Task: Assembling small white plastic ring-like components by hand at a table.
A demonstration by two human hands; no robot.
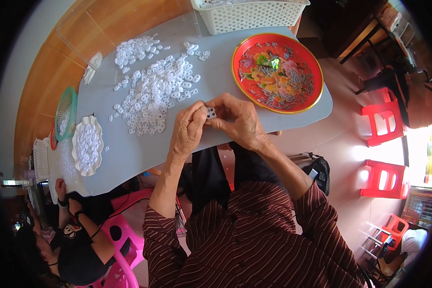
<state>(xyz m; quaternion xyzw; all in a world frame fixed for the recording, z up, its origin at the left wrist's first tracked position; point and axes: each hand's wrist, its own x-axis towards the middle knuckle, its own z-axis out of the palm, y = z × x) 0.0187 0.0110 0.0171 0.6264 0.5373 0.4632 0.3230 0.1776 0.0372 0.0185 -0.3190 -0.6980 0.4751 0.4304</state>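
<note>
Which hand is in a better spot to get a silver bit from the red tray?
Probably the right hand: it's nearer the red tray holding the silver bits. The left hand sits farther away, and both are busy at a white piece.

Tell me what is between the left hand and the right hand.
In the head view, a small white piece with dark spots sits between the fingers of the left hand and right hand.

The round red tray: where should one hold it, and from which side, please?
The red tray is probably best gripped by its yellow rim, at left and right together, coming from the near side: it is wide and round, lies flat, and carries small grey pieces loose inside.
</note>
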